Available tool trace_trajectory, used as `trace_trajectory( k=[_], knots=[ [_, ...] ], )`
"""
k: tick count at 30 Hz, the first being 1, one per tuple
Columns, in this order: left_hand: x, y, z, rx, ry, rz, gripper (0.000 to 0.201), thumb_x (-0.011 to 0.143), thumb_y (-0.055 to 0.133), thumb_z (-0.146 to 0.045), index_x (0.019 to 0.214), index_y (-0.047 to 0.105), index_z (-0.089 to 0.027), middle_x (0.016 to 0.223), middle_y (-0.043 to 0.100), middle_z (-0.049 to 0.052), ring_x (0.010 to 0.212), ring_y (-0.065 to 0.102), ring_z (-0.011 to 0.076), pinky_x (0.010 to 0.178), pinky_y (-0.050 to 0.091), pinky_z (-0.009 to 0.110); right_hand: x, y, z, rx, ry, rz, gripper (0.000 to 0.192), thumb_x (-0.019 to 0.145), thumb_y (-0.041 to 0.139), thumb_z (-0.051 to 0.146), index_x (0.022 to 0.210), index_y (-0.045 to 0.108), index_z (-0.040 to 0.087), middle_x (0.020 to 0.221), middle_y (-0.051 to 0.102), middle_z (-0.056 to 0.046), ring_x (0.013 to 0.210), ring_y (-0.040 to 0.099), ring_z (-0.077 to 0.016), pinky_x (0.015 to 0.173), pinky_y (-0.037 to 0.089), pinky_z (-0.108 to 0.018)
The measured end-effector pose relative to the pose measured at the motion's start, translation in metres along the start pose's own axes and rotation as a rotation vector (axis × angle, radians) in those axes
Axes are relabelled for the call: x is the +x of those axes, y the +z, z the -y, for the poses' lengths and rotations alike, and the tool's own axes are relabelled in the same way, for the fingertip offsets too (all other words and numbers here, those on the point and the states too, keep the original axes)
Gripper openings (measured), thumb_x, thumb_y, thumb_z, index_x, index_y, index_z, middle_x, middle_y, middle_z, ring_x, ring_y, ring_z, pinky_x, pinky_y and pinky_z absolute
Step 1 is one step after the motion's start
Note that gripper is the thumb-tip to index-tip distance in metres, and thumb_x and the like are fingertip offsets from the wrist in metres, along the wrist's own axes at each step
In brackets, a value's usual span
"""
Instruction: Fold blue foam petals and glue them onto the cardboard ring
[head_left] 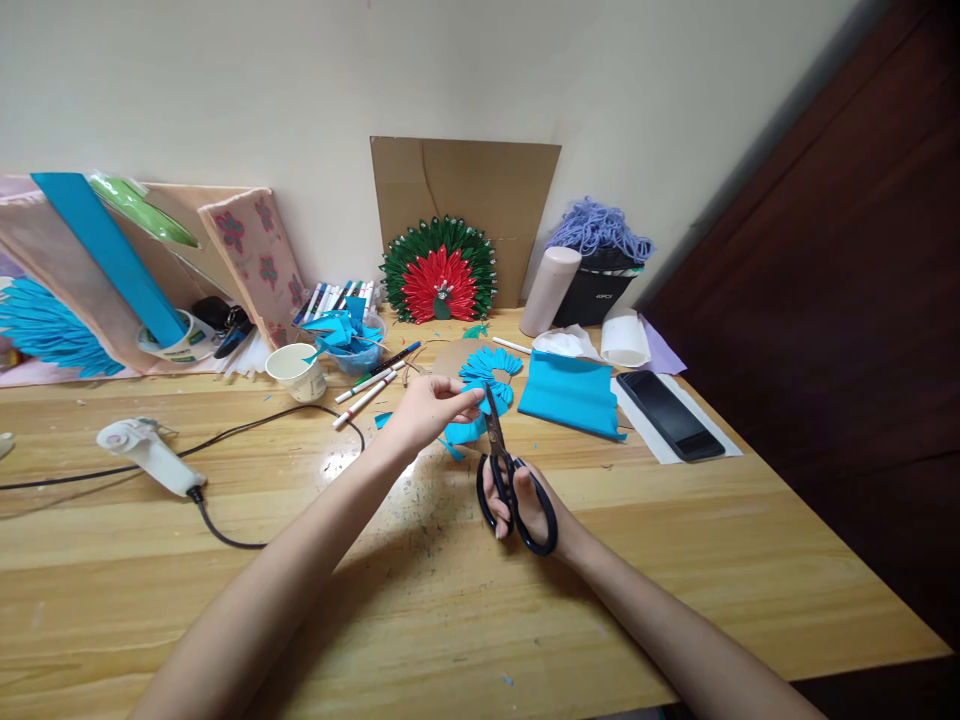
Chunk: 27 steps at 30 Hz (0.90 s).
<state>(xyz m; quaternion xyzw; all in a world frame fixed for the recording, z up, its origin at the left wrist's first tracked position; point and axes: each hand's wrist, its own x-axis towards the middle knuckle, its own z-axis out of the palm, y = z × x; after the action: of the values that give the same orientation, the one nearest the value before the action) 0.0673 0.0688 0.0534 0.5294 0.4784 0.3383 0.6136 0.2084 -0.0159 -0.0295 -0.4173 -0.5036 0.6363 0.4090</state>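
My right hand (525, 505) grips black-handled scissors (496, 440), their blades pointing up and away from me. Pinched in the fingers of my left hand (435, 410) is a small blue crepe paper piece (472, 388), right at the scissor tips. Whether the blades are cutting into it I cannot tell. Just behind lies a ring of blue paper petals (511, 365) on a round of cardboard (456, 356). Below my left fingers rest blue paper scraps (466, 432), and a folded blue crepe paper sheet (570, 392) lies to the right.
A glue gun (154, 455) with a black cord lies at left, near a paper cup (296, 375) and a tub of blue pieces (352, 345). Markers (366, 400) lie beyond my left hand. A phone (671, 415) sits right; a red-green paper peacock (441, 280) stands behind.
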Motion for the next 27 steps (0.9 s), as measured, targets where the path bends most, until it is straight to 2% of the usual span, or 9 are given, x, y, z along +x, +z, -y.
trace_trajectory(
  k=[9, 14, 18, 21, 23, 25, 27],
  knots=[
    [-0.001, -0.001, -0.001, -0.006, -0.007, -0.013, 0.023, 0.058, 0.076, -0.030, 0.057, 0.063, -0.012, 0.054, 0.062, 0.002, 0.056, 0.057, 0.0106, 0.063, 0.049, 0.024, 0.001, -0.001, -0.005, -0.019, 0.012, -0.043, 0.067, 0.060, 0.041, 0.083, 0.072, 0.046, 0.017, 0.044, 0.036, 0.009, 0.031, 0.038, -0.0055, 0.033, 0.035, -0.018],
    [-0.001, -0.002, 0.001, 0.020, -0.025, 0.033, 0.020, 0.060, 0.075, -0.028, 0.060, 0.065, -0.011, 0.057, 0.062, 0.002, 0.058, 0.058, 0.0107, 0.064, 0.049, 0.023, 0.000, -0.002, -0.006, -0.045, -0.015, -0.015, 0.070, 0.060, 0.036, 0.085, 0.074, 0.046, 0.017, 0.045, 0.038, 0.008, 0.033, 0.042, -0.0063, 0.034, 0.037, -0.018],
    [0.001, -0.003, 0.000, 0.048, -0.021, 0.051, 0.019, 0.064, 0.072, -0.029, 0.060, 0.065, -0.012, 0.058, 0.062, 0.003, 0.059, 0.058, 0.0110, 0.065, 0.049, 0.024, 0.001, -0.002, -0.005, -0.038, 0.003, -0.041, 0.065, 0.063, 0.040, 0.081, 0.072, 0.046, 0.017, 0.043, 0.038, 0.009, 0.030, 0.040, -0.0054, 0.032, 0.035, -0.017],
    [0.005, -0.018, 0.002, 0.130, 0.006, 0.117, 0.020, 0.064, 0.070, -0.032, 0.059, 0.064, -0.014, 0.059, 0.063, 0.002, 0.057, 0.057, 0.0115, 0.063, 0.047, 0.024, 0.002, -0.001, -0.003, -0.027, 0.015, -0.090, 0.066, 0.060, 0.041, 0.083, 0.071, 0.045, 0.017, 0.042, 0.037, 0.009, 0.030, 0.040, -0.0056, 0.030, 0.034, -0.017],
    [0.010, -0.035, 0.007, 0.287, 0.023, 0.167, 0.018, 0.061, 0.070, -0.031, 0.057, 0.063, -0.015, 0.057, 0.062, 0.003, 0.054, 0.056, 0.0132, 0.059, 0.044, 0.024, 0.002, -0.002, -0.001, -0.003, 0.012, -0.114, 0.067, 0.060, 0.040, 0.083, 0.070, 0.045, 0.017, 0.042, 0.038, 0.009, 0.029, 0.040, -0.0059, 0.030, 0.034, -0.017],
    [0.015, -0.052, 0.014, 0.565, 0.038, 0.125, 0.016, 0.057, 0.071, -0.025, 0.048, 0.061, -0.016, 0.047, 0.056, 0.003, 0.053, 0.054, 0.0163, 0.055, 0.039, 0.025, 0.003, -0.003, 0.001, 0.023, 0.004, -0.119, 0.066, 0.062, 0.038, 0.083, 0.070, 0.045, 0.018, 0.042, 0.038, 0.009, 0.029, 0.042, -0.0060, 0.030, 0.033, -0.016],
    [0.020, -0.061, 0.021, 0.714, 0.085, -0.088, 0.019, 0.046, 0.075, -0.015, 0.042, 0.057, -0.018, 0.043, 0.051, 0.002, 0.059, 0.056, 0.0212, 0.058, 0.038, 0.027, 0.003, -0.004, 0.002, 0.042, -0.004, -0.110, 0.066, 0.061, 0.039, 0.083, 0.069, 0.045, 0.017, 0.042, 0.038, 0.009, 0.029, 0.042, -0.0060, 0.030, 0.033, -0.016]
  ],
)
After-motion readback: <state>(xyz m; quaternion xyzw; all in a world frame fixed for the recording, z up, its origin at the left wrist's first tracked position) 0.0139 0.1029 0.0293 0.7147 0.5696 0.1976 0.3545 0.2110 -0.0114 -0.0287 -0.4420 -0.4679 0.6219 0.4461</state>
